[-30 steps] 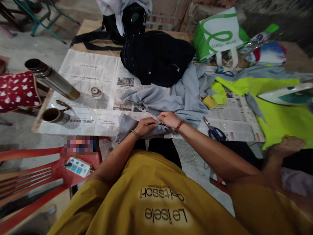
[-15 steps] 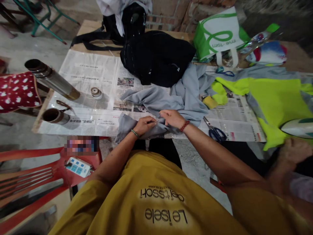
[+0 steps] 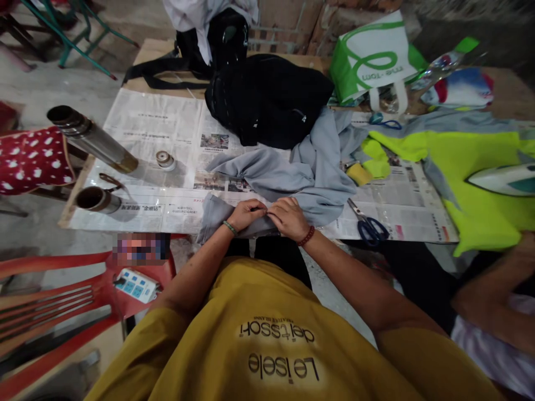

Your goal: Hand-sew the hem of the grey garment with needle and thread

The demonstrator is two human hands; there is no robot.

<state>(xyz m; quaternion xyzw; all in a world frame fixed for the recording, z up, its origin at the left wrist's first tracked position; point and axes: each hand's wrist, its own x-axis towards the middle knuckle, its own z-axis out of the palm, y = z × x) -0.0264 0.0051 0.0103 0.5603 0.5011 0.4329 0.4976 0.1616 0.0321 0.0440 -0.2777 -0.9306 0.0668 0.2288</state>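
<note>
A grey garment (image 3: 276, 170) lies crumpled along the front of the newspaper-covered table, one end of it under my hands. My left hand (image 3: 249, 215) is closed in a pinch on this cloth. Right beside it, my right hand (image 3: 288, 218) has its fingertips pressed together, almost touching the left fingertips; whatever is between them is too small to make out. Dark-handled scissors (image 3: 371, 227) rest at the table edge to the right of my hands. A yellow block-like piece (image 3: 358, 174) lies beyond them.
A black bag (image 3: 267, 100) sits behind the garment. At left stand a steel flask (image 3: 98, 142), its lid (image 3: 165, 160) and a cup (image 3: 96, 199). On the right, a co-worker's arm is near an iron (image 3: 505, 181) on a yellow-green garment (image 3: 468, 161). A power strip (image 3: 137, 284) lies on a red chair.
My right hand has moved left and slightly down, closing in on my left hand, which stays in place. The co-worker's iron has slid up and left over the yellow-green garment.
</note>
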